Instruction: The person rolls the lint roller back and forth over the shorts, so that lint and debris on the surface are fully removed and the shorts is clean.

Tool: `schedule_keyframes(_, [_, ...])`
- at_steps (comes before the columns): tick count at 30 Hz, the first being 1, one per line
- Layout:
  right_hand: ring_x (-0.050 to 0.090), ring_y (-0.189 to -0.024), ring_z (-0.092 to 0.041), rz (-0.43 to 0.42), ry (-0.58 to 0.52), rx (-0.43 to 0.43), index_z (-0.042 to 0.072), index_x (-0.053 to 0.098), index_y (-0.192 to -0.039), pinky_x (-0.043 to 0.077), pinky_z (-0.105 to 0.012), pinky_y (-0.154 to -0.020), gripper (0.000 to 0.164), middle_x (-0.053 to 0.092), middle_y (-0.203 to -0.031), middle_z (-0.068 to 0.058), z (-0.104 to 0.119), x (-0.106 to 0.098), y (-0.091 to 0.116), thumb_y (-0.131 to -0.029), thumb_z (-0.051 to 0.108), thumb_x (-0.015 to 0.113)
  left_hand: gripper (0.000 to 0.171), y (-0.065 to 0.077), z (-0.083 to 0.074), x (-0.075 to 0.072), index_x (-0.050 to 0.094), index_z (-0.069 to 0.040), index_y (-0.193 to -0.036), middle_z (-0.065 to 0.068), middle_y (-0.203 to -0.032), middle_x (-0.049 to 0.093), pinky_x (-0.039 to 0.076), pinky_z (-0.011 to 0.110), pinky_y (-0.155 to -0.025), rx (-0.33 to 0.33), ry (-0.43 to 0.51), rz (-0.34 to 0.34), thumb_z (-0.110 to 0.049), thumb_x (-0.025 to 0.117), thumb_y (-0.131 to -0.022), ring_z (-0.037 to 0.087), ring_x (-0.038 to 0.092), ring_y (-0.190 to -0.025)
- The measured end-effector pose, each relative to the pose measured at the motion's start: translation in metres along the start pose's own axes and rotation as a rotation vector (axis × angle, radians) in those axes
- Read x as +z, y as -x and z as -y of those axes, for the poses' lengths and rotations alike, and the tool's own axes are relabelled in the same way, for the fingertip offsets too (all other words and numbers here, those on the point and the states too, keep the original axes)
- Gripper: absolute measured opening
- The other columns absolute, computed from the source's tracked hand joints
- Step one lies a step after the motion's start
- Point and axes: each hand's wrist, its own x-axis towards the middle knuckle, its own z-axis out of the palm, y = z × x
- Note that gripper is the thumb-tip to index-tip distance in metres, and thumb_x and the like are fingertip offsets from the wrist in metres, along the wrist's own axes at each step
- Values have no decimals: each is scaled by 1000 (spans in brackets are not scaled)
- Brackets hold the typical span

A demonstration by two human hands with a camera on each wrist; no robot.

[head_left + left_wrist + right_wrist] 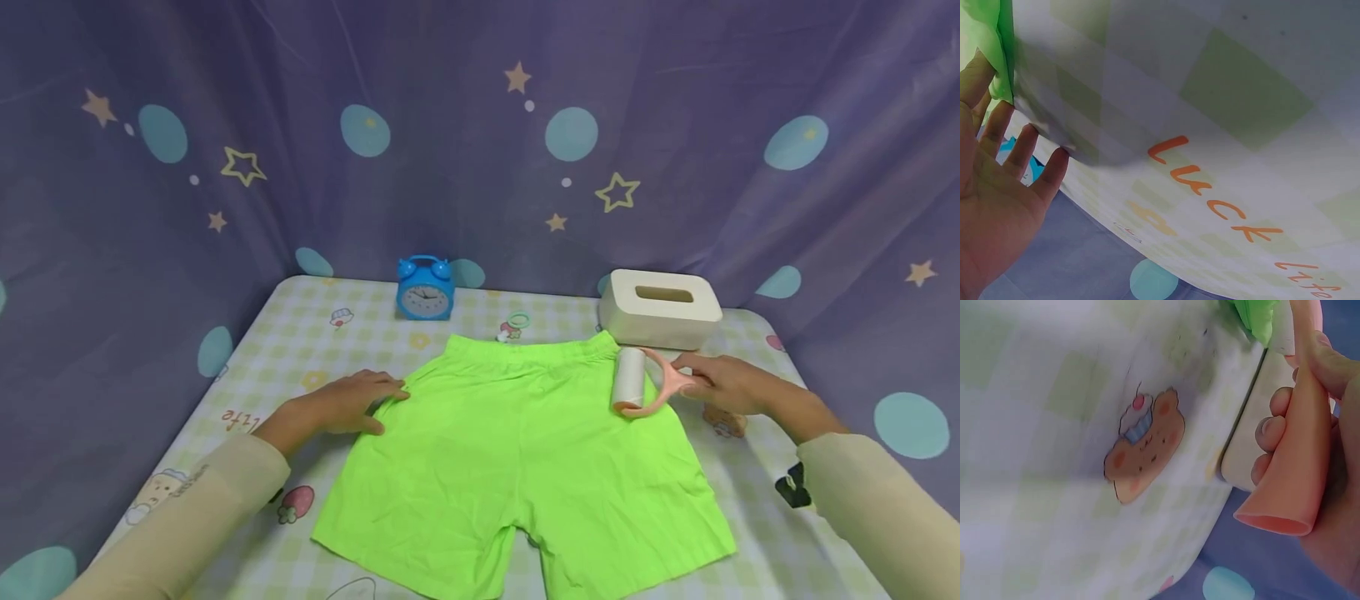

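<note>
Bright green shorts (450, 450) lie spread flat on a checked cloth, waistband toward the back. On their left edge rests my left hand (348, 404), thumb and fingers spread apart and touching the fabric. The left wrist view has that hand (1007, 187) with its fingertips at the green cloth (985, 31). My right hand (731, 385) grips the pink handle of a lint roller (667, 385). Its white roll (629, 377) sits on the shorts near the right end of the waistband. Up close, the fingers (1270, 432) curl round the handle (1300, 450).
A blue alarm clock (425, 292) stands at the back of the table, left of centre. Behind the roller is a cream tissue box (660, 308), close to the waistband's right end. A purple curtain (465, 150) hangs behind and at both sides of the checked tablecloth (300, 450).
</note>
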Motion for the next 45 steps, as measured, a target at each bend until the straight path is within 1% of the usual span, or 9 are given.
schedule_keyframes(5, [42,-58,1,33,31,23,12,58,-132,38,-23,-60,34,50,-69,13,-1,-8,8,-104,31,60,63,0,0,1,52,-13,-150,17,-157,45,36,60,-115,18,5,-12,-26,76,-93,43,41,-144])
schedule_keyframes(10, [40,-57,0,66,70,54,16,60,-128,36,-22,-58,31,48,-68,12,-1,-18,15,-101,30,65,62,0,-1,2,52,-13,-149,17,-157,45,37,60,-114,33,2,-16,-27,75,-93,44,41,-143])
schedule_keyframes(13, [40,-56,1,68,92,36,17,60,-126,35,-22,-57,30,48,-67,13,0,-22,15,-100,29,67,62,3,-1,0,53,-13,-148,17,-156,46,38,61,-112,30,-4,-29,-27,76,-93,44,42,-141])
schedule_keyframes(15, [40,-57,2,70,111,25,16,61,-126,36,-21,-57,31,49,-67,14,2,-24,13,-99,30,67,61,4,-1,-1,54,-13,-147,18,-155,47,39,62,-111,38,-13,-42,-27,76,-92,45,43,-140])
schedule_keyframes(18, [43,-58,1,88,143,25,14,61,-129,37,-22,-58,35,52,-69,13,5,-27,8,-100,33,65,62,4,0,-1,53,-13,-149,17,-156,46,37,61,-114,23,5,-35,-25,76,-93,44,42,-142])
schedule_keyframes(24, [50,-65,-2,134,162,60,13,59,-135,41,-25,-63,40,62,-77,8,12,-30,0,-100,32,65,61,4,0,0,54,-13,-148,18,-156,46,36,62,-114,19,10,-36,-25,76,-92,45,41,-142])
schedule_keyframes(33, [50,-64,-4,158,149,74,16,59,-137,41,-26,-64,40,59,-75,10,17,-29,-6,-100,30,65,61,5,0,-2,54,-14,-148,17,-156,46,37,62,-114,7,-4,-32,-25,76,-93,44,41,-142])
schedule_keyframes(39, [44,-62,-3,146,168,13,23,64,-128,37,-24,-60,30,50,-70,12,23,-29,-16,-98,27,68,62,3,1,-1,53,-14,-149,17,-156,46,36,62,-114,9,-2,-23,-25,76,-93,44,40,-143])
schedule_keyframes(45, [46,-64,-4,148,195,-12,26,64,-127,39,-25,-61,32,52,-71,14,30,-28,-26,-96,26,71,61,1,-1,-1,52,-15,-149,16,-156,45,37,62,-114,8,-10,-12,-26,75,-94,43,40,-143])
